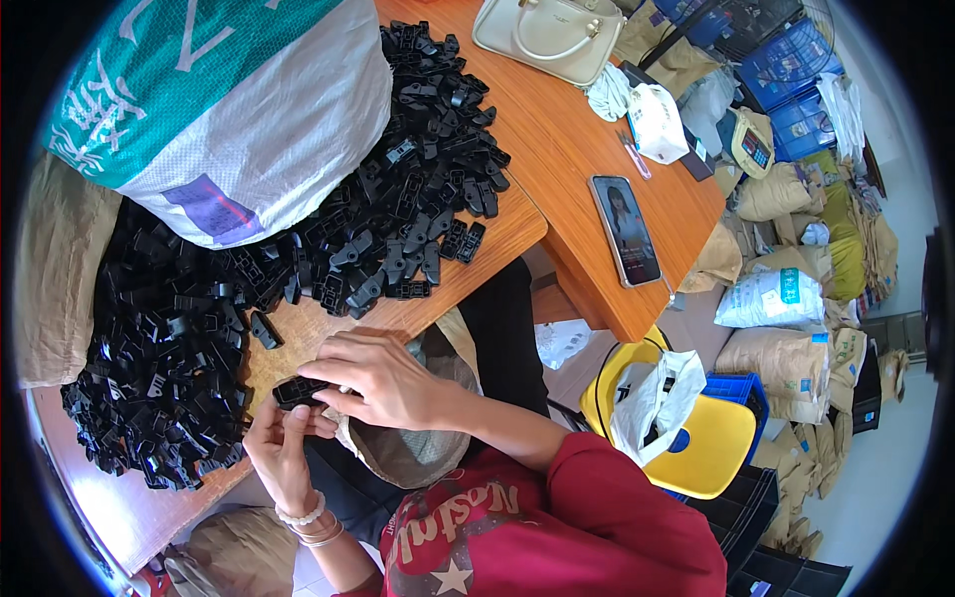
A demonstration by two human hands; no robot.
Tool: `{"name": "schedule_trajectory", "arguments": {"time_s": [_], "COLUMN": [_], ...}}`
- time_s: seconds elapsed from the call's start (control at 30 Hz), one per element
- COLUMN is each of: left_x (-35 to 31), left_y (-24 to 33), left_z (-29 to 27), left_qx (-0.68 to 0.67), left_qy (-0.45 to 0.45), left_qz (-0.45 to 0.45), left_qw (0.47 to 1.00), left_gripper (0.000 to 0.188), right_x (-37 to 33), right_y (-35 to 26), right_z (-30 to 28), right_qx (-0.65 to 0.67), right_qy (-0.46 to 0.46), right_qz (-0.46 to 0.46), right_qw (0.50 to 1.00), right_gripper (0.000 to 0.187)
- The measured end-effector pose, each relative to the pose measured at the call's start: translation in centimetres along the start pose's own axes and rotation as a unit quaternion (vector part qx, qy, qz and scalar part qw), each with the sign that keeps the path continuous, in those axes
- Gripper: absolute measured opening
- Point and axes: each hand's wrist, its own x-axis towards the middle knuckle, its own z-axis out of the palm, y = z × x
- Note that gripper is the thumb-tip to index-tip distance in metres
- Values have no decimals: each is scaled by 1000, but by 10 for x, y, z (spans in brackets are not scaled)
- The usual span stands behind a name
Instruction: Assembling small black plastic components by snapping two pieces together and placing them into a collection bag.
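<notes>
Between my two hands is a small black plastic part (296,392), held over the table's front edge. My left hand (282,448), with bracelets at the wrist, grips it from below with thumb and fingers. From above, my right hand (376,376) closes its fingers on the part's right end. Just under my right hand, an open woven sack (413,453) rests at my lap. A large pile of similar black plastic parts (189,348) spreads across the wooden table (290,348), and one loose part (265,330) lies close to my hands.
A big green and white woven sack (288,129) stands among the parts. To the right, a phone (625,231), a cream handbag (552,35) and a white pouch (657,124) lie on the tabletop. Beside me is a yellow stool (711,448); packed sacks (776,373) line the floor.
</notes>
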Motion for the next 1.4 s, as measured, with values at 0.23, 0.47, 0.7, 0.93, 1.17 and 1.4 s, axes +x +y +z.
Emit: {"name": "schedule_trajectory", "arguments": {"time_s": [0.23,0.47,0.7,0.93,1.17,1.4], "left_x": [-1,-6,-16,-26,-13,32], "left_y": [2,-7,-5,-7,-13,-7], "left_z": [-5,3,16,19,15,13], "left_qx": [3,-30,167,257,262,393], "left_qy": [-47,-34,-4,-14,61,184], "left_qz": [4,35,143,176,246,284], "left_qw": [999,998,976,950,931,855], "left_gripper": [15,30,40,32,14,29], "right_x": [-4,-5,-14,-22,-36,-12], "right_y": [2,-8,-7,-8,3,16], "right_z": [-6,-8,-8,-11,-34,-21], "right_qx": [46,11,157,102,44,-244], "right_qy": [-31,-58,-30,-65,-95,181], "right_qz": [36,40,77,71,84,62], "right_qw": [998,997,984,990,991,951], "right_gripper": [28,30,36,26,16,28]}}
